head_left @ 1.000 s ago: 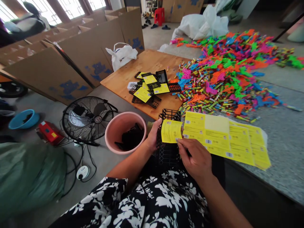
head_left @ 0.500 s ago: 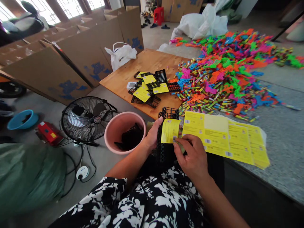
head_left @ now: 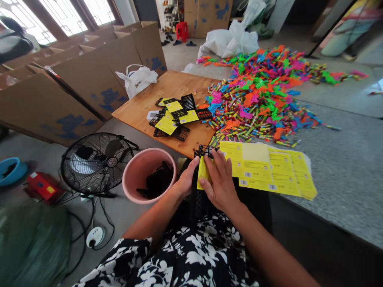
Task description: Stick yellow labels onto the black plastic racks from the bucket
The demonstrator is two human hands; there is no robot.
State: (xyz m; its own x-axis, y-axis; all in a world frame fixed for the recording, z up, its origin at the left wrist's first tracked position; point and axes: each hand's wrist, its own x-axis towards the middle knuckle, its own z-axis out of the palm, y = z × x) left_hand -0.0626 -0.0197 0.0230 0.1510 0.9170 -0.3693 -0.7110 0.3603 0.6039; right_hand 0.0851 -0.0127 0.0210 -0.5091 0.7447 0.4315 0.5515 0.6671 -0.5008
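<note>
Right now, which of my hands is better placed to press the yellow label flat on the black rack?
Your right hand, I'd judge: it lies over the yellow label, while your left hand holds the side of the black rack.

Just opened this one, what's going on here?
A person's left hand holds a black plastic frame, while the right hand lies spread over a yellow label against it; whether it is fully stuck I can't tell. Yellow label sheets lie to the right. More frames with labels are heaped on the wooden table, beside a pile of bright plastic pieces.
</note>
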